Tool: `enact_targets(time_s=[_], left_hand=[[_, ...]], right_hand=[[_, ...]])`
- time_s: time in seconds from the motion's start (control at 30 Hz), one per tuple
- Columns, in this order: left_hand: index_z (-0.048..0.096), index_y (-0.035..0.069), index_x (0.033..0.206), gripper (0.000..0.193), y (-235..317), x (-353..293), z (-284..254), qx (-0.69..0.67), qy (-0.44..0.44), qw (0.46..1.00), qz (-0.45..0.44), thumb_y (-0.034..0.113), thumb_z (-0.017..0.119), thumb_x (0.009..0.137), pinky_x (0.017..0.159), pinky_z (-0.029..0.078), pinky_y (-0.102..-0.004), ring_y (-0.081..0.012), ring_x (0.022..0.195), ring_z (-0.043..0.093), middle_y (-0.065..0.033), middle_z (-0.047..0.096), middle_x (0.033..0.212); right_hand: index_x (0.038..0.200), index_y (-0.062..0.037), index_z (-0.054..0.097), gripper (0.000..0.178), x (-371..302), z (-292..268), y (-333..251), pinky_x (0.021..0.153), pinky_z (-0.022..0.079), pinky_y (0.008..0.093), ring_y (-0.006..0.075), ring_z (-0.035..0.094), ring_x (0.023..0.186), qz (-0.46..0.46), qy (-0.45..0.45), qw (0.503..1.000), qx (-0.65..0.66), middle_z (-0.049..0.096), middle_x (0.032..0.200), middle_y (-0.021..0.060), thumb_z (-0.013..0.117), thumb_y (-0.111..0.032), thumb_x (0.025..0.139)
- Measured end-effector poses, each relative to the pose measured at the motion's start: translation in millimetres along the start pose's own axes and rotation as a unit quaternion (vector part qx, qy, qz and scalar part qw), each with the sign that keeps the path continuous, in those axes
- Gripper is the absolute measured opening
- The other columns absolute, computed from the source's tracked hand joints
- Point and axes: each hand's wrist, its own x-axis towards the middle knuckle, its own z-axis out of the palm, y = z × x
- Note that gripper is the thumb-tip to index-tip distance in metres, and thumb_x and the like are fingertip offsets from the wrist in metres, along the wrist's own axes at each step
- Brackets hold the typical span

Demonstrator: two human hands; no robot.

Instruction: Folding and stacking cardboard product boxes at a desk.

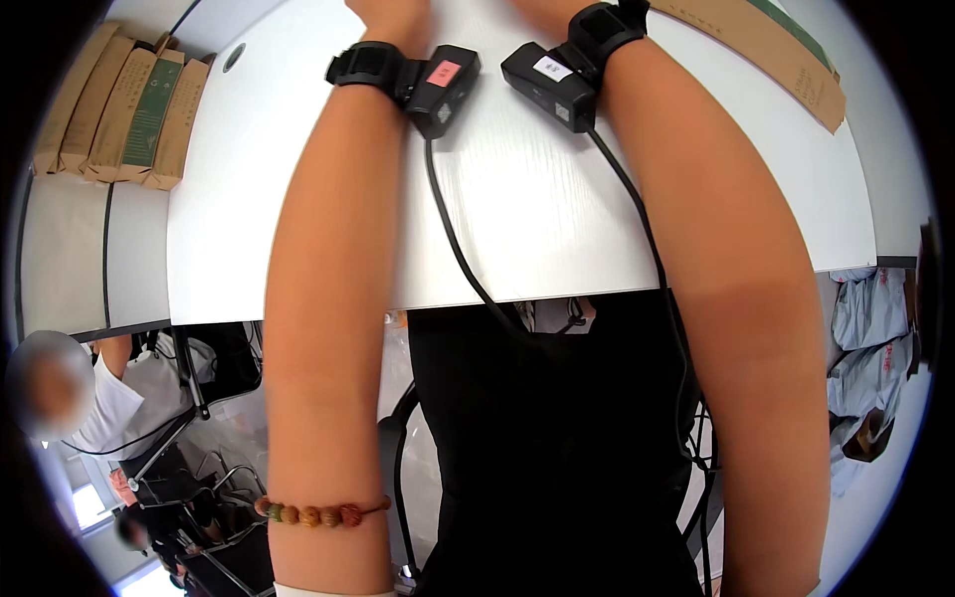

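Note:
Both my forearms reach forward over a white table [517,229]. At the top edge of the head view, only the wrist end of my left hand [396,18] shows, its fingers cut off by the picture's edge. Likewise my right hand [545,14] is mostly out of the picture, so its fingers and anything in them are hidden. A black strap holds a small black box [443,92] with a red label on my left wrist. Another black box [550,85] with a white label is strapped to my right wrist. Each has a black cable running back toward me.
Several cardboard boxes [129,114] stand at the far left. A flattened brown and green cardboard piece [766,45] lies at the table's far right. Grey plastic bags [870,358] are beyond the right edge. Another person [129,408] sits at the lower left, near black chairs [214,537].

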Motion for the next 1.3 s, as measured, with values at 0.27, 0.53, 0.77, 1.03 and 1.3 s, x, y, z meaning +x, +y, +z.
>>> enact_targets(time_s=[0.27,0.53,0.77,1.03,1.3], left_hand=[[0.066,-0.006,0.068,0.035,3.1,3.3,9.5,0.024,0.052,0.998,-0.033,0.025,0.067,0.085,0.069,0.048,-0.0482,-0.0323,0.062,0.060,-0.0214,0.066,0.067],[0.068,-0.004,0.066,0.035,-0.1,8.1,12.8,0.107,0.066,0.992,0.019,0.026,0.065,0.083,0.075,0.051,-0.0529,-0.0450,0.070,0.067,-0.0301,0.067,0.072],[0.069,-0.003,0.068,0.037,8.9,-3.5,14.1,0.127,0.009,0.989,0.069,0.030,0.063,0.083,0.078,0.052,-0.0543,-0.0490,0.074,0.066,-0.0319,0.067,0.075],[0.071,-0.002,0.084,0.036,-2.7,1.1,9.4,0.358,-0.099,0.871,0.321,0.031,0.059,0.090,0.083,0.056,-0.0537,-0.0477,0.091,0.069,-0.0296,0.071,0.094],[0.073,0.003,0.098,0.029,14.4,-7.2,19.2,0.371,-0.140,0.907,0.140,0.029,0.062,0.093,0.083,0.059,-0.0488,-0.0420,0.093,0.072,-0.0253,0.074,0.099]], right_hand=[[0.061,0.0023,0.062,0.031,1.7,2.9,0.0,0.066,0.049,0.0535,0.0451,0.061,0.063,0.024,0.002,0.998,-0.056,0.063,0.065,0.0262,0.065,-0.023,0.078],[0.060,0.0019,0.063,0.032,9.6,11.8,20.3,0.068,0.050,0.0539,0.0467,0.062,0.068,-0.056,0.064,0.992,-0.089,0.062,0.068,0.0285,0.066,-0.025,0.077],[0.060,0.0024,0.062,0.032,5.0,0.5,6.6,0.063,0.049,0.0518,0.0434,0.061,0.062,0.019,0.027,0.998,-0.060,0.062,0.064,0.0267,0.065,-0.024,0.077],[0.060,0.0016,0.063,0.032,8.7,0.4,7.2,0.061,0.049,0.0498,0.0404,0.061,0.059,0.023,0.003,0.999,-0.044,0.062,0.063,0.0256,0.065,-0.026,0.077],[0.068,0.0022,0.068,0.033,7.7,-2.1,2.7,0.070,0.053,0.0498,0.0451,0.067,0.073,0.025,-0.031,0.995,-0.089,0.066,0.075,0.0296,0.064,-0.028,0.079]])
